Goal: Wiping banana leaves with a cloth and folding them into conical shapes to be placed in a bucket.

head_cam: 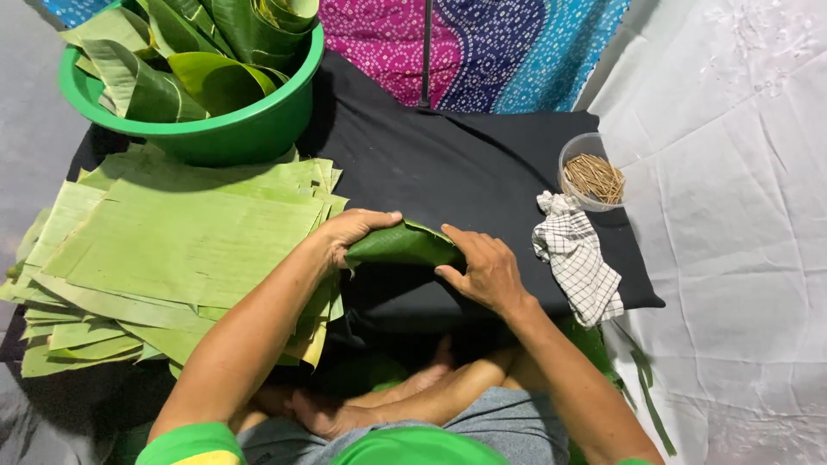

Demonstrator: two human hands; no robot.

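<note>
A black cloth (448,164) covers the low work surface, with white sheeting (741,172) spread to the right and a bright patterned fabric in pink, purple and blue (491,43) beyond its far edge. The person sits cross-legged behind the cloth, bare feet tucked under.

Both hands meet at the middle of the cloth on one folded banana leaf (403,245), dark green and rolled into a curved shape. The left hand (353,231) pinches its left end, thumb on top and fingers curled under. The right hand (484,267) presses on its right end, fingers bent over the edge and thumb pointing toward the leaf.

To the left lies one thick stack of cut banana leaf sheets (172,250), pale green and roughly rectangular; too many layers to count. Behind the stack stands one green plastic basin (215,129) packed with rolled leaf pieces. On the right of the cloth sits one small clear bowl (575,155) holding a heap of thin wooden picks (594,176), and one white checked rag (575,258) lies crumpled just in front of it.
</note>
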